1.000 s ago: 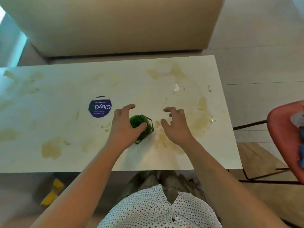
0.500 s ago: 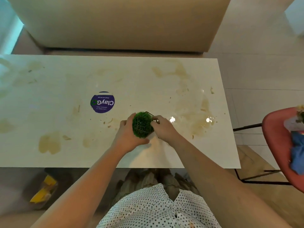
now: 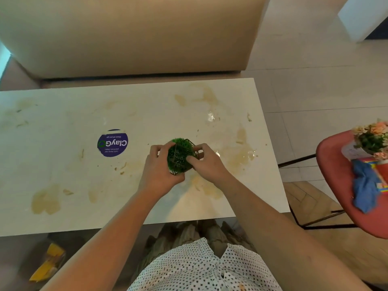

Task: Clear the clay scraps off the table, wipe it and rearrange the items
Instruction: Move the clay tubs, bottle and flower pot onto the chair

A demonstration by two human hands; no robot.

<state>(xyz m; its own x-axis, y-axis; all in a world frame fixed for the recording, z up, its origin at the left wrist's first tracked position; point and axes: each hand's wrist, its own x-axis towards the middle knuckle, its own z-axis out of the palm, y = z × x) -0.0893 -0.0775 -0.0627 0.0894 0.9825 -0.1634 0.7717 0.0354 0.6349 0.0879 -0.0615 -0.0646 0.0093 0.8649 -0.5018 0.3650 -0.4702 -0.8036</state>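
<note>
The wire-caged green ball (image 3: 180, 158) is clasped by the left hand (image 3: 158, 168) and right hand (image 3: 207, 163) mid-counter (image 3: 63, 114). It could be crushed by squeezing or soiled by nearby clay smears (image 3: 241, 158).

A large beige upholstered seat (image 3: 126, 34) stands along the far side of the pale desk (image 3: 52, 164). Light tiled floor (image 3: 315, 80) spreads right, meeting wood-pattern flooring (image 3: 304, 196) under a red chair (image 3: 336, 181) on black metal legs.
</note>
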